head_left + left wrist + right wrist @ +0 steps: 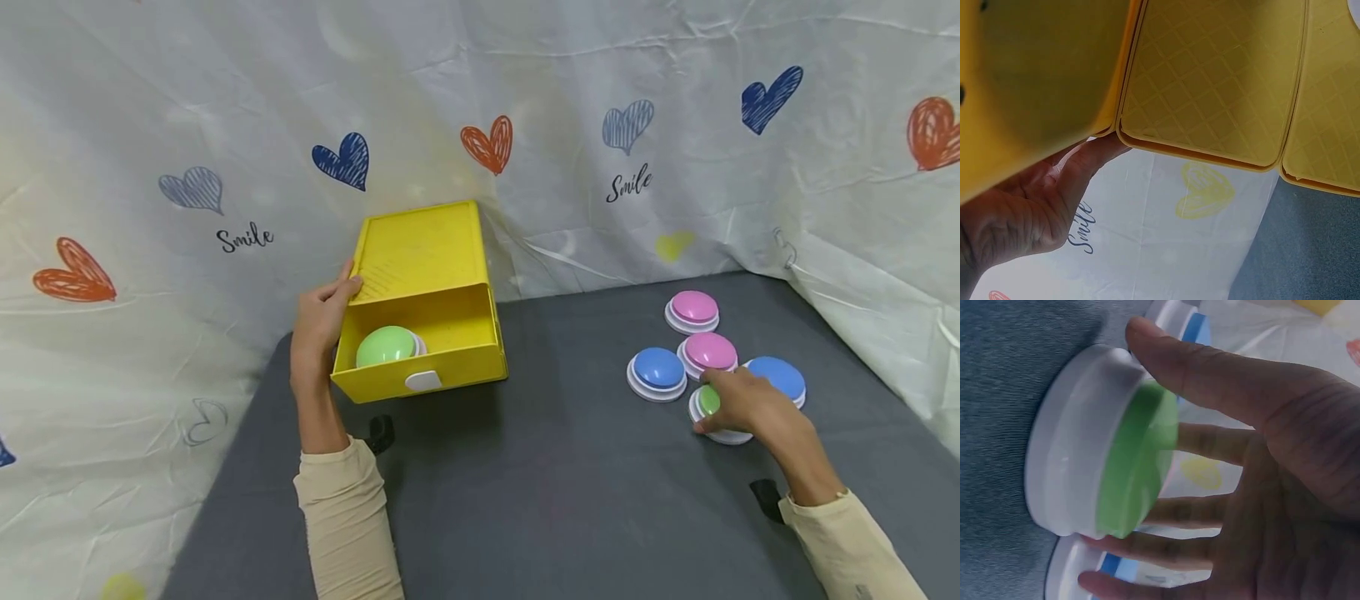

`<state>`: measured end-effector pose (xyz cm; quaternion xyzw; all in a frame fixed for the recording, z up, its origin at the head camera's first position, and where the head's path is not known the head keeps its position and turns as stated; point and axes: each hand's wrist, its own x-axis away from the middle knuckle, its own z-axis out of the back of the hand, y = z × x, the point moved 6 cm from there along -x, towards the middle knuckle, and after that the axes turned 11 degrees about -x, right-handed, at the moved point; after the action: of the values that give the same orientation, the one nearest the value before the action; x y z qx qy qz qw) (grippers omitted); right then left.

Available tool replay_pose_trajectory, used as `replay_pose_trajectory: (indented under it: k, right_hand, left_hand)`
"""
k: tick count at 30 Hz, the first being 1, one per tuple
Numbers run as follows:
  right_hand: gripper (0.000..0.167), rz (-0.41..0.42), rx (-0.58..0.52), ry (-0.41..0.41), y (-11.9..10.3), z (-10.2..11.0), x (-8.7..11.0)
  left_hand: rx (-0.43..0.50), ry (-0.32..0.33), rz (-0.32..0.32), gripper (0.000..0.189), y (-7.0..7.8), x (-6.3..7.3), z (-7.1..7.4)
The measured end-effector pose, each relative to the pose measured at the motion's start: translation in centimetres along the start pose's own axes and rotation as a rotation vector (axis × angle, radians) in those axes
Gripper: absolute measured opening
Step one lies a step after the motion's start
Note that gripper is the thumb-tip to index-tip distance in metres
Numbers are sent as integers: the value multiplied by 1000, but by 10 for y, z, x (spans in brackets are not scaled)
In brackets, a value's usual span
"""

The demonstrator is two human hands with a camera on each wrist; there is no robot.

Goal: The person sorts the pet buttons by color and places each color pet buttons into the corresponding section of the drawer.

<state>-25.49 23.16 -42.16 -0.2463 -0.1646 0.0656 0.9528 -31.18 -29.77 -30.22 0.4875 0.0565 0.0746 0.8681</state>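
Observation:
My left hand [318, 325] holds the left edge of a yellow drawer box [420, 250], thumb at the rim in the left wrist view. The box's drawer [457, 369] is pulled out at the front and has a white pull tab. Inside lies a green push button [386, 344] with a white base, tilted on its side. On the right of the table, my right hand [757, 408] reaches over another green push button [1141, 456]. Its thumb and spread fingers lie about the button's white base. Whether they press on it I cannot tell.
Around the right hand sit two pink buttons, a rear one [693, 307] and a nearer one [710, 351], and two blue buttons, left [657, 367] and right [778, 375]. A white sheet [555, 83] printed with hearts hangs behind the dark grey table [555, 500].

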Motion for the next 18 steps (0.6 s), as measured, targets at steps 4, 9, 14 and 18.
replay_pose_trajectory:
  k: [4, 9, 14, 18]
  right_hand:
    - [81, -24, -18, -4, 4, -3, -1]
    - [77, -25, -38, 18, 3, -2, 0]
    - [77, 19, -63, 89, -6, 3, 3]
    - [74, 104, -61, 175, -22, 12, 6]
  left_hand:
    - [6, 4, -3, 54, 2, 2, 1]
    - [21, 8, 7, 53, 2, 3, 1]
    - [-1, 15, 0, 54, 2, 2, 1]
    - [-8, 13, -17, 54, 0, 0, 1]
